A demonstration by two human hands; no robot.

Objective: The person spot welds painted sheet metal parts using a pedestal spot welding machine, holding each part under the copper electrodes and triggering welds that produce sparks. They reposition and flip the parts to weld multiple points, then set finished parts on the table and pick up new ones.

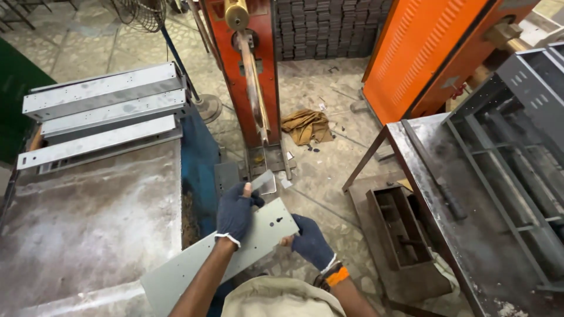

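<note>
The person stood between the worn steel bench (88, 223) and a second, darker steel table (435, 194), holding a long grey sheet-metal panel (235, 249) in both gloved hands. The panel was in the air, just off the bench's near right corner, its lower end overlapping that corner, tilted up toward the orange press machine (249, 70). Left hand (236, 212) gripped the upper long edge, fingers curled over it, and also pinched a small flat metal piece (262, 181) between thumb and fingers. Right hand (311, 242) held the far short end from below, fingers wrapped under, thumb mostly hidden. The panel looked thin, stiff and fairly light, with punched holes and a folded flange; it likely flexes a little along its length and has sharp cut edges, so two-handed grips on the long edges, gloves on, seemed right. Painted surface probably slick. At the bench's far left edge lay three stacked grey channel sections (103, 108). A brown rag (305, 126) lay on the floor by the press, and a rusty tray (399, 226) sat low beside the dark table.
</note>
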